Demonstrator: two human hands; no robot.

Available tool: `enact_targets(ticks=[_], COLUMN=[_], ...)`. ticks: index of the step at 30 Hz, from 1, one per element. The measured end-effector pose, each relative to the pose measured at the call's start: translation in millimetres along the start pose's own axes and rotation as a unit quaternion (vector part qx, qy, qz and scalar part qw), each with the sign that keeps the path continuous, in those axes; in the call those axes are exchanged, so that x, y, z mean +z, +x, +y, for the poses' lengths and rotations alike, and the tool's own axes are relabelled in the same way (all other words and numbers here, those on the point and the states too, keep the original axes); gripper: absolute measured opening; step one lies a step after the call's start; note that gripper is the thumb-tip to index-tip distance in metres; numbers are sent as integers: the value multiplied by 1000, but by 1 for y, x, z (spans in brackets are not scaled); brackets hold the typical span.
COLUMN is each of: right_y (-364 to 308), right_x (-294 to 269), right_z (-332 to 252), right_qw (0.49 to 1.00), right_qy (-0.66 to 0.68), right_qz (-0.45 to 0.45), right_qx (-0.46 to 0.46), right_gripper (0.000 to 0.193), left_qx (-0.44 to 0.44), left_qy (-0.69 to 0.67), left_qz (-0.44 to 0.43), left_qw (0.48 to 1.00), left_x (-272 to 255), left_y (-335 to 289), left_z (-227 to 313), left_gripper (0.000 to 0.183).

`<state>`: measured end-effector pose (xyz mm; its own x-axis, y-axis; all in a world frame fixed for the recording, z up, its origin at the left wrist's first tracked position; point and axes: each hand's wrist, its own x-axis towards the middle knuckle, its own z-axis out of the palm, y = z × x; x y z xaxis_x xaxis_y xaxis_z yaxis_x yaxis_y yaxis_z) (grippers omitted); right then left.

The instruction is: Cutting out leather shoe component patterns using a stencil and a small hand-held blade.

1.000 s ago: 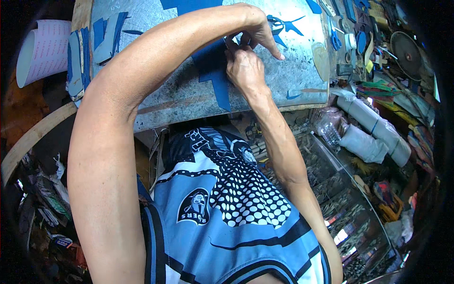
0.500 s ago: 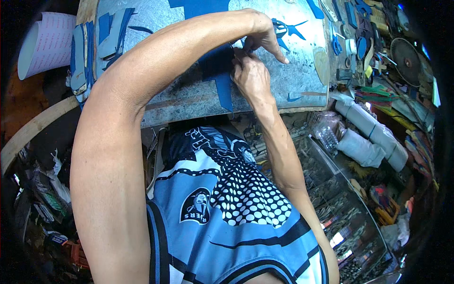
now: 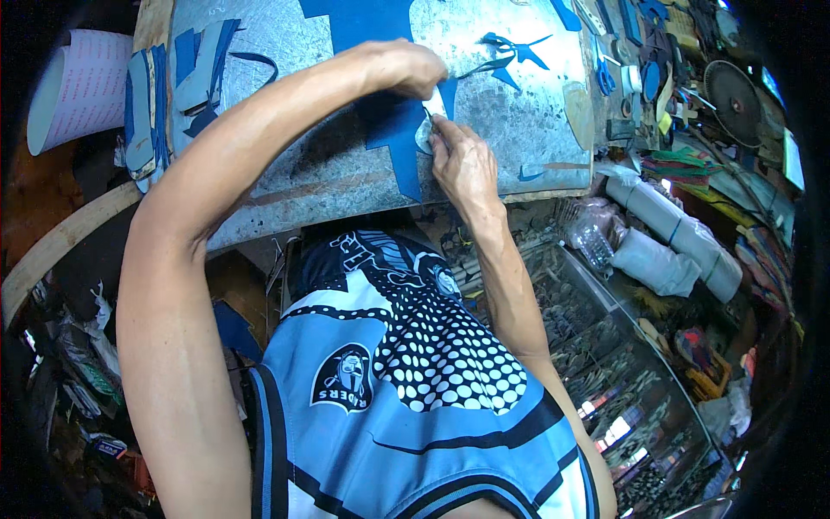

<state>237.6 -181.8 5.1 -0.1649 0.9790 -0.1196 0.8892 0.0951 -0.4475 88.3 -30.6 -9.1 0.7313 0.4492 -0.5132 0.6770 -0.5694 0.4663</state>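
Note:
A blue sheet (image 3: 393, 125) of flexible material lies on the scuffed metal tabletop (image 3: 536, 108). My left hand (image 3: 413, 71) is curled closed over its right side, and the fingers are mostly hidden beneath the hand. Just nearer to me, my right hand (image 3: 467, 169) pinches a thin dark tool (image 3: 429, 113), of which only a little shows at the fingertips. A pale patch shows between the two hands, beside the cut edge of the sheet. Narrow blue offcuts (image 3: 527, 54) lie beyond my hands to the right.
Stacked blue pieces (image 3: 207, 65) and a rolled white sheet (image 3: 82, 95) are at the left. Scissors (image 3: 605, 78) lie at the right among other tools. A round fan-like thing (image 3: 737, 97) stands farther right, above wrapped white rolls (image 3: 674, 229). The table's front edge faces me.
My left hand has moved left and slightly away from me, off the offcuts and its fingers now curled. My right hand has shifted slightly toward me. More of the strip between them shows.

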Motion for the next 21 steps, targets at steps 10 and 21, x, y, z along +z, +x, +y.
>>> enact_targets(ticks=[10,21], right_y=[-6,-14], right_x=[-8,4], right_z=[-2,-4], right_qw=[1000,997], right_qy=[8,35], right_qz=[-4,26], right_qx=[19,56], right_gripper=[28,28], left_qx=[35,97], left_qy=[-6,20], left_qz=[257,249], left_qw=[966,963], left_x=[64,69], left_y=[-27,-19], left_z=[8,8], left_gripper=[66,44])
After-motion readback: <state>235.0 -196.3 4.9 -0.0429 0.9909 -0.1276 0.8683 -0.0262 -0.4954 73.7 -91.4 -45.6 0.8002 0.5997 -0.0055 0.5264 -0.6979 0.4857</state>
